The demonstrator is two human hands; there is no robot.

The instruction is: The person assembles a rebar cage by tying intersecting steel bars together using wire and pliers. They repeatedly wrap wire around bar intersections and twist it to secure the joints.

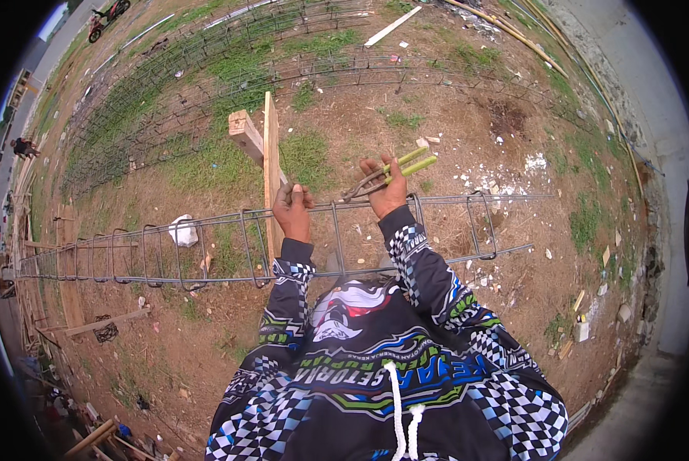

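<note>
Presently, rebar cage: the long steel cage (pixel 337 238) runs crosswise in front of the person, narrowing toward the far left, with squarish stirrups spaced along its bars; its middle stretch lies right at the hands
Left hand: the left hand (pixel 294 206) is at the cage's far long bar, just right of the plank, thumb up and fingers curled inward; whether they pinch a bit of wire or nothing, I cannot tell
Right hand: the right hand (pixel 385 188) is beyond the same bar, its fingers wrapped round the pliers
Pliers: yellow-green handles (pixel 415 168) point up and to the right, the dark metal head down and to the left, close to the bar; whether it touches the steel is too small to tell
Timber: a thin plank (pixel 270 154) passes under the cage just left of the left hand; a thicker wooden post (pixel 245 132) leans beside it
Ground: brown soil (pixel 406 84) with grass patches; a white lump (pixel 182 230) near the cage on the left; white scraps (pixel 535 163) on the right
Beyond: more steel cages (pixel 206 69) lie on the grass; a motorcycle (pixel 108 19) stands at upper left; a pale wall (pixel 636 61) curves along the right
</note>
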